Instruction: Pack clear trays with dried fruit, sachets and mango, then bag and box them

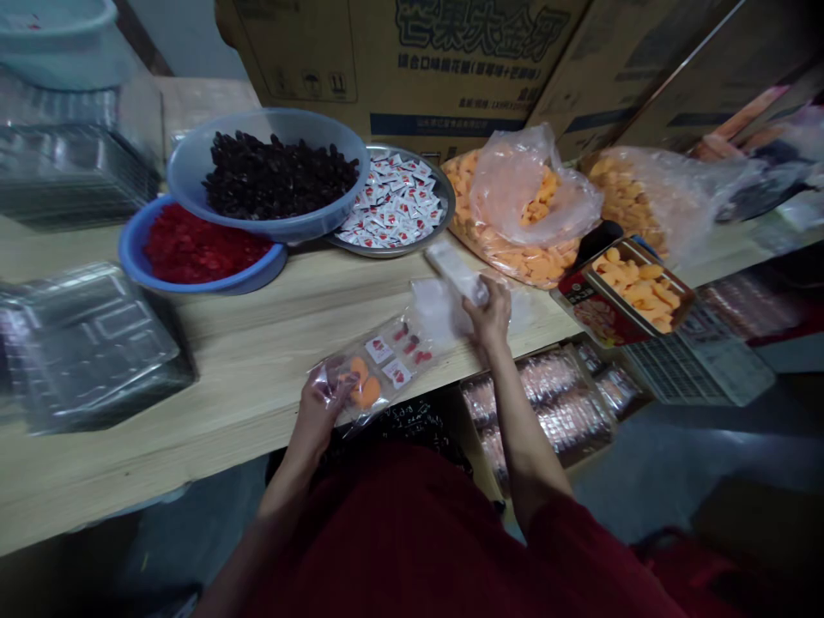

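My left hand [325,395] is closed on the near left end of a clear plastic tray [384,359]. Inside its compartments lie orange pieces [366,386], two white sachets with red print [397,372] and small dark and red pieces [412,345]. My right hand [490,313] reaches down with curled fingers onto a pile of thin clear plastic bags [431,305], at the near end of a long white block [452,268]. What its fingertips pinch, if anything, is hidden. The tray's right end lies by the bags.
Behind stand a bowl of dark pieces [184,172], a blue bowl of red pieces [132,257], a metal dish of sachets [449,202] and bags of orange pieces [534,249]. A tin [589,313] sits right. Stacked clear trays [96,343] stand left; packed boxes [547,403] are below.
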The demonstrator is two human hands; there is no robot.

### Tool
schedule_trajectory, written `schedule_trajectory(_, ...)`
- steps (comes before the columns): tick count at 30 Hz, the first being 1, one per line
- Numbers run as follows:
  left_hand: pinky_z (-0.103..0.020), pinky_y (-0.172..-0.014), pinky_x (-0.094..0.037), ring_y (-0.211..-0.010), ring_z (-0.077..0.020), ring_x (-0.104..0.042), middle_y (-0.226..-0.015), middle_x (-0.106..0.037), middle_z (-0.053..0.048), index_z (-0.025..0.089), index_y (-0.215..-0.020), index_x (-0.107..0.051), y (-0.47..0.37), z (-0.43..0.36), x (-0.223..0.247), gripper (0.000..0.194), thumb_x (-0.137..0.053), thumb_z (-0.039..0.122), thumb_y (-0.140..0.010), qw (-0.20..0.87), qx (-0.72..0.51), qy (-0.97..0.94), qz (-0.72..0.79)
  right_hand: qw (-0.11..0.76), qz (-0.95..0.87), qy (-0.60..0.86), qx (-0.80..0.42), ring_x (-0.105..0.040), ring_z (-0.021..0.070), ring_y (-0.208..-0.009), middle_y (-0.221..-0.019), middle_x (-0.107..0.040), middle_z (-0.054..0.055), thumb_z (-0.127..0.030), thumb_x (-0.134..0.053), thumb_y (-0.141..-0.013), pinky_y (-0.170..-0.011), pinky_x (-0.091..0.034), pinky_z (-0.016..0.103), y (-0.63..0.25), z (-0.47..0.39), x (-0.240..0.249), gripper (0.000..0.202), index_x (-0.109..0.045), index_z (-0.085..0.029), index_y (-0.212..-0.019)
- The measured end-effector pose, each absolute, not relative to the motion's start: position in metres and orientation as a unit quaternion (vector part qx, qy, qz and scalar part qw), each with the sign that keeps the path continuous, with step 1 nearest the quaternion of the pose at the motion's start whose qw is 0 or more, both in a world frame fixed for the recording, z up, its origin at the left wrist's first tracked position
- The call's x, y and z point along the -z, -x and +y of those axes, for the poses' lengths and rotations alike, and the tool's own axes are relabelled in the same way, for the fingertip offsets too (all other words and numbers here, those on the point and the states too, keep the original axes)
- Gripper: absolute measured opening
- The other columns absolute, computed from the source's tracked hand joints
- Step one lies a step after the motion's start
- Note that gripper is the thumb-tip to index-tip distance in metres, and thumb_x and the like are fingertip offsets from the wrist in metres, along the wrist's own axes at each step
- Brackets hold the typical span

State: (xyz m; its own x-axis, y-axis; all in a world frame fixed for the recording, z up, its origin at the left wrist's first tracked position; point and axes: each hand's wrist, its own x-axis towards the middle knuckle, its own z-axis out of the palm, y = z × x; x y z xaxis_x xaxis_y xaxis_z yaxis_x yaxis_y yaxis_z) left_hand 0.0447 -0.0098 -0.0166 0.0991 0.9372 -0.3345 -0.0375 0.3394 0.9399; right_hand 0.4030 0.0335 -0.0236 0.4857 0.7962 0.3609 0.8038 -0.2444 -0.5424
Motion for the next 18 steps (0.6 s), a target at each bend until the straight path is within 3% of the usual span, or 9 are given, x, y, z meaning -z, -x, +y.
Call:
schedule_trajectory(5, -0.026, -0.068, -0.054, -0.079, -0.0165, -0.068, -0.099, -0.073, -0.005, 0.018, -0.113, -0.066, -0.049, -0.01, 0.01, 0.06, -0.088, 0.048, -0.066, 0.622, -0.414, -0.377, 0.548, 0.254, -0.505, 0.824, -0.04, -0.049, 0.0348, -0.128, -0.134, -0.058, 0.021, -0.032, -0.072, -0.084, -0.11, -0.038, 0.055, -0.42, 0.037, 0.01, 0.057, -0.061, -0.012, -0.136)
schedule_trajectory(8, -0.024, -0.066, -0.052, -0.078, -0.0162, -0.067, -0.095, -0.071, -0.005, 0.016, -0.101, -0.068, -0.053, -0.011, 0.005, 0.048, -0.086, 0.047, -0.069, 0.601, -0.415, -0.39, 0.561, 0.273, -0.609, 0.743, -0.05, -0.037, 0.0353, -0.144, -0.156, -0.041, 0.017, -0.044, -0.073, -0.086, -0.118, -0.03, 0.059, -0.374, 0.008, -0.004, 0.075, -0.045, -0.023, -0.152)
schedule_trajectory(10, -0.024, -0.064, -0.052, -0.077, -0.0165, -0.066, -0.091, -0.071, -0.004, 0.016, -0.096, -0.067, -0.056, -0.012, 0.003, 0.045, -0.085, 0.048, -0.07, 0.591, -0.414, -0.389, 0.573, 0.259, -0.715, 0.636, -0.132, -0.027, 0.0336, -0.153, -0.165, -0.03, 0.011, -0.047, -0.079, -0.082, -0.123, -0.026, 0.057, -0.325, -0.021, -0.012, 0.094, -0.029, -0.033, -0.16)
schedule_trajectory(13, -0.027, -0.073, -0.054, -0.083, -0.0183, -0.069, -0.095, -0.073, -0.006, 0.017, -0.098, -0.067, -0.061, -0.018, -0.001, 0.047, -0.083, 0.051, -0.071, 0.608, -0.43, -0.368, 0.556, 0.198, -0.808, 0.512, -0.214, -0.008, 0.0351, -0.159, -0.173, -0.012, 0.009, -0.043, -0.083, -0.079, -0.126, -0.016, 0.061, -0.254, -0.062, -0.013, 0.11, -0.013, -0.034, -0.164)
schedule_trajectory(15, -0.031, -0.085, -0.055, -0.096, -0.0207, -0.07, -0.108, -0.074, -0.008, 0.018, -0.108, -0.067, -0.06, -0.024, -0.008, 0.05, -0.082, 0.052, -0.074, 0.644, -0.431, -0.357, 0.522, 0.214, -0.807, 0.509, -0.209, -0.01, 0.03, -0.16, -0.172, -0.016, 0.008, -0.029, -0.072, -0.09, -0.127, -0.016, 0.06, -0.227, -0.078, -0.009, 0.099, -0.007, -0.035, -0.165)
schedule_trajectory(18, -0.036, -0.097, -0.054, -0.11, -0.0246, -0.069, -0.117, -0.073, -0.011, 0.02, -0.119, -0.066, -0.05, -0.035, -0.027, 0.051, -0.076, 0.053, -0.081, 0.701, -0.378, -0.375, 0.474, 0.317, -0.777, 0.52, -0.161, -0.026, 0.0238, -0.156, -0.165, -0.035, 0.008, -0.018, -0.053, -0.1, -0.126, -0.024, 0.056, -0.224, -0.084, -0.011, 0.077, -0.014, -0.037, -0.164)
